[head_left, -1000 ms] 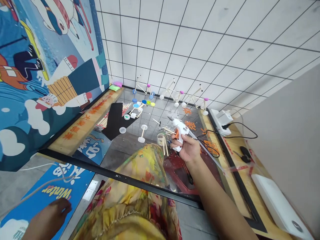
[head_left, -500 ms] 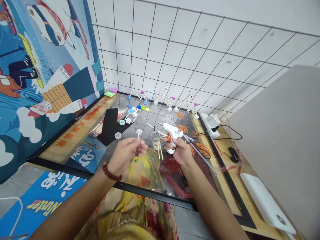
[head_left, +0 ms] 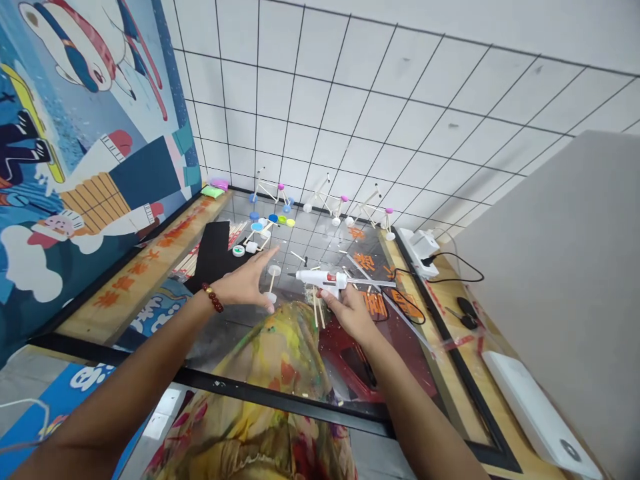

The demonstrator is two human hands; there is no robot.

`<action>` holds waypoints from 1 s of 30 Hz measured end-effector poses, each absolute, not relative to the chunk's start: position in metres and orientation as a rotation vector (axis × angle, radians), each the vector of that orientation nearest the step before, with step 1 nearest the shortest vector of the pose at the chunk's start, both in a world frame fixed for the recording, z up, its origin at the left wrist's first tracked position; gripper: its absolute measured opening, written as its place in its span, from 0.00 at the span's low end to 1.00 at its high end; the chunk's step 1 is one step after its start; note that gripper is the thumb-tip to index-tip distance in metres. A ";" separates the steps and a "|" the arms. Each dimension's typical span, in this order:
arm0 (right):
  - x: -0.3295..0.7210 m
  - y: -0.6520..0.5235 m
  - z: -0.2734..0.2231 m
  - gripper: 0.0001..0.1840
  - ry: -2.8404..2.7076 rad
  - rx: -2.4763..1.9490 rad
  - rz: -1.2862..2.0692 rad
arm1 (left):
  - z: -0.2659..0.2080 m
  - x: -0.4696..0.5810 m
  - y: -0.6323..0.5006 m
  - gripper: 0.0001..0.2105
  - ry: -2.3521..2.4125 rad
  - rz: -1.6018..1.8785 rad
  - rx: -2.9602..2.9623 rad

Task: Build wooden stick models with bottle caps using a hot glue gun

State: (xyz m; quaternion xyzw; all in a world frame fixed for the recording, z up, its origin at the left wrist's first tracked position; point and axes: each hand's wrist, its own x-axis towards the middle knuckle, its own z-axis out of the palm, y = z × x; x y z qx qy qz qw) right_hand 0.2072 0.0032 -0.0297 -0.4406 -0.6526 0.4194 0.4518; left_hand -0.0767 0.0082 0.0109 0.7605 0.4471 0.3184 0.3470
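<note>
My left hand (head_left: 245,285) is open, thumb and fingers spread wide with nothing held between them. Just off its fingertips is a short wooden stick (head_left: 273,283) with a round white cap at each end, on the glass tabletop. My right hand (head_left: 347,308) grips a white glue gun (head_left: 320,277) by the handle, its nozzle pointing left toward the stick and a clear glue stick poking out of the back. Below the gun a few loose wooden sticks (head_left: 319,310) lean in a small container mostly hidden by it.
Several stick-and-cap models (head_left: 270,190) stand along the back edge. Coloured caps (head_left: 283,219) and a black sheet (head_left: 213,250) lie at left. To the right are a power strip (head_left: 420,253) with a black cord, scissors (head_left: 467,313) and a white box (head_left: 540,410).
My left hand has opened and shifted left and slightly down, baring the stick with two white caps. The glue gun has dropped slightly and swung level, its nozzle turned left.
</note>
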 end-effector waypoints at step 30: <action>0.210 0.008 -0.041 0.20 -1.911 -1.286 0.829 | -0.020 -0.060 -0.006 0.61 1.152 0.741 2.017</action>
